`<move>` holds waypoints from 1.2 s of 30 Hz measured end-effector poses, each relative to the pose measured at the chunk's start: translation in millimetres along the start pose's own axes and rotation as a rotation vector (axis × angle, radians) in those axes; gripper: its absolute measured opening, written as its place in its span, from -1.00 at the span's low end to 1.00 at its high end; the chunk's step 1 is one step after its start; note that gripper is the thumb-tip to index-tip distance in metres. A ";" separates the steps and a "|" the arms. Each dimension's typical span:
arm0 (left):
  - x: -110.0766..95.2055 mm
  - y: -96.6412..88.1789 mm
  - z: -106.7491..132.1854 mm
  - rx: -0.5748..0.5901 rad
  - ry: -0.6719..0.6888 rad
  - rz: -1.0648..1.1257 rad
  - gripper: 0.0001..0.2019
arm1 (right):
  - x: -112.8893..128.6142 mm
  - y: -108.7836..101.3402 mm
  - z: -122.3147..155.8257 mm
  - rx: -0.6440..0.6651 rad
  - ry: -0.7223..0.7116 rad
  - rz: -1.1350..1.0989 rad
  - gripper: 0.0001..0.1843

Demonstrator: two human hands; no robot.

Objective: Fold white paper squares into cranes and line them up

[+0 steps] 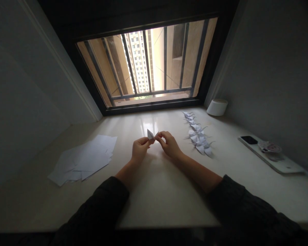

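Note:
A small folded white paper crane point(150, 134) is held up between my two hands above the pale sill. My left hand point(140, 147) pinches its lower left side, fingers closed. With thumb and fingertips together, my right hand point(168, 142) grips a thin point on the crane's right side. The fingers hide the lower folds. To the right, several finished paper cranes point(199, 136) stand close together in a row leading toward the window. On the left lies a loose, overlapping pile of white paper sheets point(89, 155).
A barred window point(154, 65) in a dark frame closes off the back. Near its right corner stands a white rounded container point(217, 107). Along the right wall, a long white device with a dark panel point(249, 139) carries a clear-wrapped item point(270, 147).

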State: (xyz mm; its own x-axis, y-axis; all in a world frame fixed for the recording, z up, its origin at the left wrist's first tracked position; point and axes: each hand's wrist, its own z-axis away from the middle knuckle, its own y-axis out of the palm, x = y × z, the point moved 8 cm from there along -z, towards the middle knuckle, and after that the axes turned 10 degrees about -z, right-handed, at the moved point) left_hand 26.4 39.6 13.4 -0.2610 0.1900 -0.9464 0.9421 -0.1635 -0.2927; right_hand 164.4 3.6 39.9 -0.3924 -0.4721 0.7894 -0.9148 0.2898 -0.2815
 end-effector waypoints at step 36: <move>-8.2 1.2 3.5 -0.043 0.024 -0.006 -0.73 | -22.6 -0.6 4.3 -0.112 0.253 -0.371 -0.73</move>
State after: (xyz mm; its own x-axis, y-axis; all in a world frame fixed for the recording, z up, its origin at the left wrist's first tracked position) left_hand 28.9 34.5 20.3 -0.2617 0.2142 -0.9411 0.9489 -0.1211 -0.2914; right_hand 173.4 10.5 19.9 0.0080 -0.3467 0.9379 -0.9674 0.2347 0.0950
